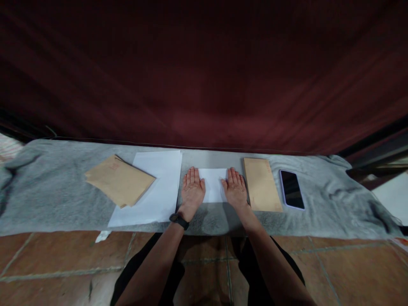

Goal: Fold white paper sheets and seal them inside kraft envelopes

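Observation:
A small white sheet of paper [213, 187], perhaps folded, lies flat on the grey cloth in front of me. My left hand [193, 189] rests palm down over its left edge, fingers stretched out and pointing away. Over the right edge lies my right hand [235, 189], also flat with its fingers extended. To the left, brown envelopes [123, 180] lie fanned on top of a stack of large white paper [165, 187]. Close beside my right hand is a brown envelope stack [263, 185] with faint red print.
A phone [292, 189] with a dark screen and pale purple edge lies right of the envelopes. The grey cloth [63, 187] covers the long, narrow surface. Behind it hangs a dark red curtain [204, 85]. On the tiled floor is a white scrap [103, 236].

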A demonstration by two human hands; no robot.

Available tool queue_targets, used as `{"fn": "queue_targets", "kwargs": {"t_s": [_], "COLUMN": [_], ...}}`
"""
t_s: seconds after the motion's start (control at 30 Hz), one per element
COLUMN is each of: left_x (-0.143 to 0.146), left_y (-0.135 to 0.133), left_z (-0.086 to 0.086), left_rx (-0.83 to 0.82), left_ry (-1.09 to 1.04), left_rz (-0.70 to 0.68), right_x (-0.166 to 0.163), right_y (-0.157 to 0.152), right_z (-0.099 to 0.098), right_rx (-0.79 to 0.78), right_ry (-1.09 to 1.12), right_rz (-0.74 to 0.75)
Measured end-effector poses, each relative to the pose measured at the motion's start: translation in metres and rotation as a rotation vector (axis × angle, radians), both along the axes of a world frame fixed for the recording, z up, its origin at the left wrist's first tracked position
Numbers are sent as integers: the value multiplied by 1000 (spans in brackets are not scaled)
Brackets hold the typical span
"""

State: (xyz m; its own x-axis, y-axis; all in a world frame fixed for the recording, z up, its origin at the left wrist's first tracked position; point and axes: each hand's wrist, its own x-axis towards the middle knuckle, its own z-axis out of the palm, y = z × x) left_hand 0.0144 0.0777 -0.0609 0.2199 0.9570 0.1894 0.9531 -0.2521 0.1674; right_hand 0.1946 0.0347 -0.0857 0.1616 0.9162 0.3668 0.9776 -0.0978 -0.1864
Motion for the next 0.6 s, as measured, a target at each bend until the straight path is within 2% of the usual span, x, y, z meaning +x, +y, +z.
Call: {"fn": "queue_targets", "kwargs": {"t_s": [0.4, 0.5, 0.6], "left_x": [-7, -4, 3], "left_y": [-7, -17, -37], "left_z": [2, 8, 12], "left_rx": [82, 80, 53], "left_ry": [-71, -66, -65], "left_rz": [65, -23, -189], "right_x": [3, 2, -7], "right_y": [-1, -2, -7], "right_z": [4, 11, 23], "right_rx": [-37, -68, -90], "right_ry": [34, 48, 77], "right_rz": [3, -6, 20]}}
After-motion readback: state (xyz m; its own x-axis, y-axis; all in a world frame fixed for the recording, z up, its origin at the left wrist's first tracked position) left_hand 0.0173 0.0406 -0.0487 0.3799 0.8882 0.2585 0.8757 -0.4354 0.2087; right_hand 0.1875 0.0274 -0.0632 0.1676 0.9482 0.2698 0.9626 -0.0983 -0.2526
